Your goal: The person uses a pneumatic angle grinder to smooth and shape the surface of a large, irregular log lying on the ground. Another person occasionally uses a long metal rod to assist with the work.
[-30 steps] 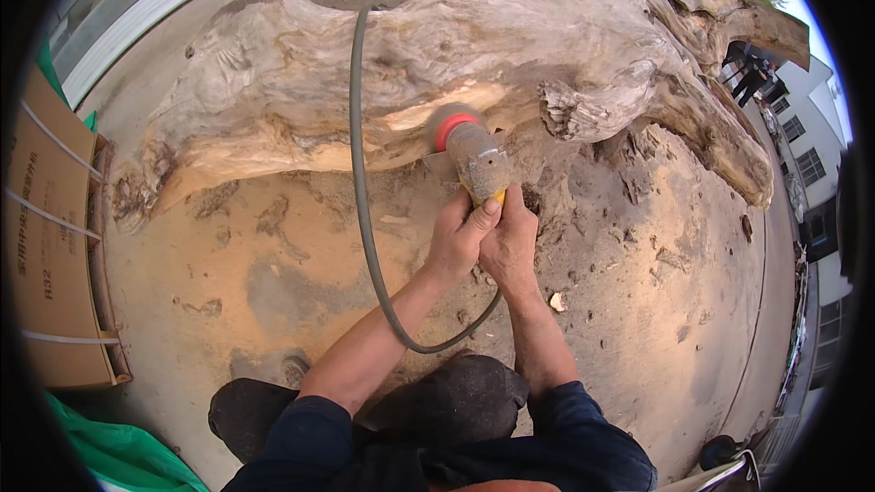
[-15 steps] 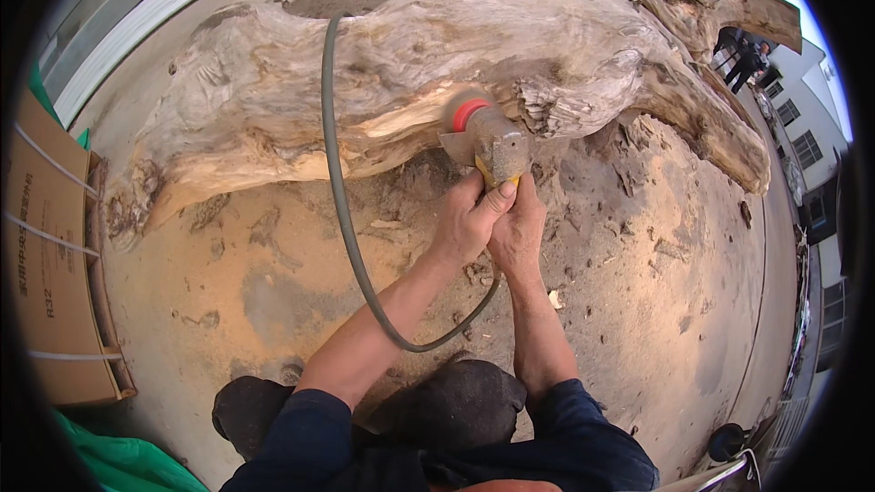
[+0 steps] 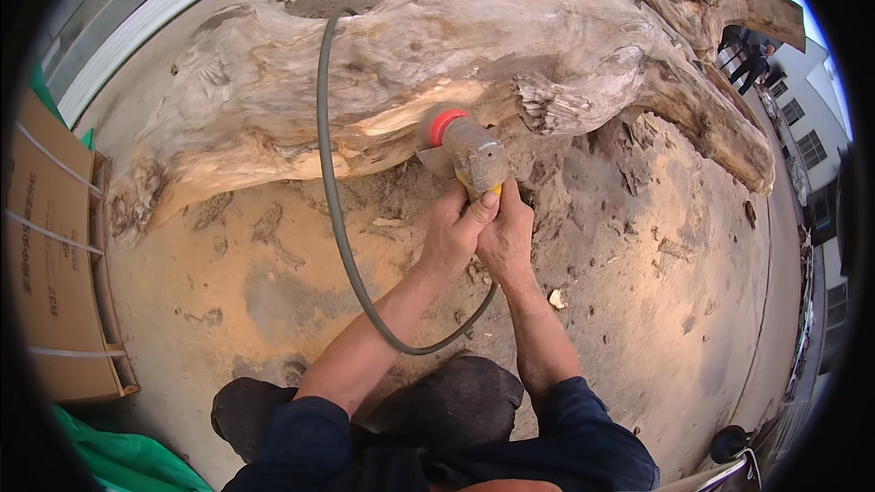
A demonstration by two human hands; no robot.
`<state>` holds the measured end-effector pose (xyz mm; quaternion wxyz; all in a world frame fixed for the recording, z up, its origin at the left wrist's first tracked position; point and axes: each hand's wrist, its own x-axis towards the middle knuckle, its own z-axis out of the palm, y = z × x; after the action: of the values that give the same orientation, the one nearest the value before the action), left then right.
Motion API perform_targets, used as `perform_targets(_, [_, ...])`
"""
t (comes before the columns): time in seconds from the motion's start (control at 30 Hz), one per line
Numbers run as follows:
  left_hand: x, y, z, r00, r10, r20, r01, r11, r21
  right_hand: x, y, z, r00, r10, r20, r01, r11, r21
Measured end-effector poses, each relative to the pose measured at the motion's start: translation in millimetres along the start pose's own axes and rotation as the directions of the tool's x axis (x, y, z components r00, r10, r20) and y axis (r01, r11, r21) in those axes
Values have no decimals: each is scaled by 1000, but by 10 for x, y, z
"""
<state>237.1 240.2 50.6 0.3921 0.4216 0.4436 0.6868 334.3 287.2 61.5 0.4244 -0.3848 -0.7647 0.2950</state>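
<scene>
Sawdust-covered ground [image 3: 273,310] lies below one log [image 3: 410,64]; both hands, left [image 3: 453,235] and right [image 3: 508,235], stay clamped around one grinder [image 3: 469,153], now nearer the log.

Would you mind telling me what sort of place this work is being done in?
Probably an outdoor woodworking yard. A huge weathered log lies on ground covered in sawdust, both hands hold a dusty grinder against the log, and buildings and sky show at the right edge.

Outdoor woodworking yard: huge driftwood trunk [image 3: 474,46], sawdust-covered ground [image 3: 273,310], buildings [image 3: 811,118].
</scene>
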Motion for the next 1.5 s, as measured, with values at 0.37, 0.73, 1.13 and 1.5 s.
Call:
perform_targets(0.37, [-131, -154, -49, 992, 102, -69, -106, 992, -65, -130, 56, 91, 998, -26, 48, 27, 1000, -7])
perform_targets(0.73, [-96, -335, -64, 999, 48, -2, -48, 997, 57, -132, 149, 106, 997, 63, 49, -66, 996, 66])
perform_targets(1.13, [263, -132, -169, 994, 9, 108, -56, 897, 438, 40, 264, 269, 979, 193, -61, -166, 938, 305])
perform_targets(1.5, [291, -200, -260, 993, -10, 116, -46, 883, 466, 28, 251, 416, 969, 223, -102, -169, 910, 377])
